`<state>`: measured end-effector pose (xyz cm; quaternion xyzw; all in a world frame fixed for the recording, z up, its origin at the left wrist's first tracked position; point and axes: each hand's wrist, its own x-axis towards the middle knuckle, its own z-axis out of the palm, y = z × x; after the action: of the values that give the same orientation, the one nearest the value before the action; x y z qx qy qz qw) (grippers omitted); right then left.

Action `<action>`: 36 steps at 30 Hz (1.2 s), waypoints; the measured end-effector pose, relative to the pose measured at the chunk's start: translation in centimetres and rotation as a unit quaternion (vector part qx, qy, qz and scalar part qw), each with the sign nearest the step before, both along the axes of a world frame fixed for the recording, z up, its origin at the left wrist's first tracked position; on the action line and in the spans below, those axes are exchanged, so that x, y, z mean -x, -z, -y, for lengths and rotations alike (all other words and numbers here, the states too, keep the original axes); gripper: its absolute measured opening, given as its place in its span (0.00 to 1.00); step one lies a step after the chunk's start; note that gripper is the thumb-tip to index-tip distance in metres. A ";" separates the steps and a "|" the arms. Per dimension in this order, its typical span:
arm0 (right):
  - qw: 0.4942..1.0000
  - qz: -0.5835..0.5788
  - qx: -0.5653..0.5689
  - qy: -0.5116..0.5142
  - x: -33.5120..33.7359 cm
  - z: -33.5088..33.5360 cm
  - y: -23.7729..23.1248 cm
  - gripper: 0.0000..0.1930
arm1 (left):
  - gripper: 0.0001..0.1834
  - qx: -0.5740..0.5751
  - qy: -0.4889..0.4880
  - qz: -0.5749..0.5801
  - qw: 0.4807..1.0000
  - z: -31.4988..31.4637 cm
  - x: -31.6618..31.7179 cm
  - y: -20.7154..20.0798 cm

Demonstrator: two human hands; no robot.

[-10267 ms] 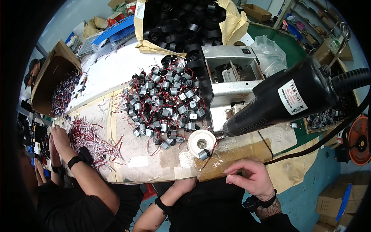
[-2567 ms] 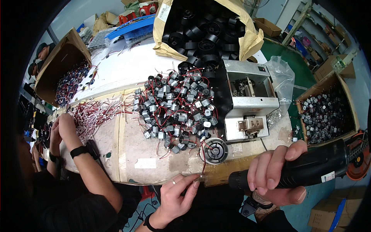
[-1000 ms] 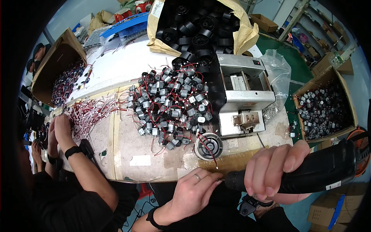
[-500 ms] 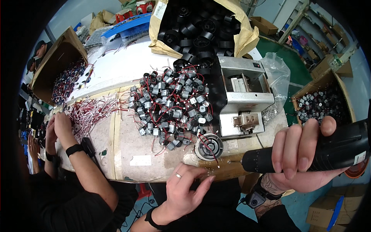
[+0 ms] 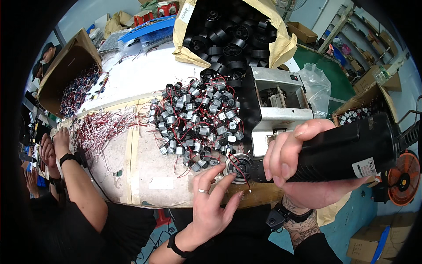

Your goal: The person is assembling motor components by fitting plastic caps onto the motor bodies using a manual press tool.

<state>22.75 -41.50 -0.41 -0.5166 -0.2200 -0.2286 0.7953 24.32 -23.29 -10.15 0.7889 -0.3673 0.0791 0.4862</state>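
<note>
Head view: worn pale bench (image 5: 112, 160), blue floor (image 5: 357, 214), shelves (image 5: 367, 55) back right. Half a second ago the black driver (image 5: 343, 152) was off to the right; now its nose is at the right side of the round wheel (image 5: 242, 166), near the bench's front edge. My right hand (image 5: 299, 191) grips the driver; left hand (image 5: 211, 212) loose, fingers spread, by the wheel's left rim. Motor pile (image 5: 198, 119) behind; right hand and driver partly block the metal machine (image 5: 281, 115).

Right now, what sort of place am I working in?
Probably an assembly workshop: there's a heap of little wired motors, a paper sack of black round parts, and a black power driver in your right hand.
</note>
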 end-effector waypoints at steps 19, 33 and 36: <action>0.989 -0.137 0.038 0.039 -0.2 -0.6 -0.4 0.47 | 0.20 0.018 -0.017 0.033 0.999 1.4 -0.8 0.5; 0.996 -0.081 0.004 0.031 -0.6 -1.9 -0.3 0.46 | 0.20 0.032 -0.034 0.040 0.998 1.6 -0.7 0.6; 0.999 -0.045 -0.009 0.026 -0.8 -1.9 0.2 0.46 | 0.20 0.037 -0.036 0.041 0.998 1.6 -0.7 0.7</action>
<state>23.55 -39.56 -0.58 -0.5249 -0.1686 -0.2273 0.8027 25.00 -24.84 -10.85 0.7793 -0.3548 0.1426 0.4964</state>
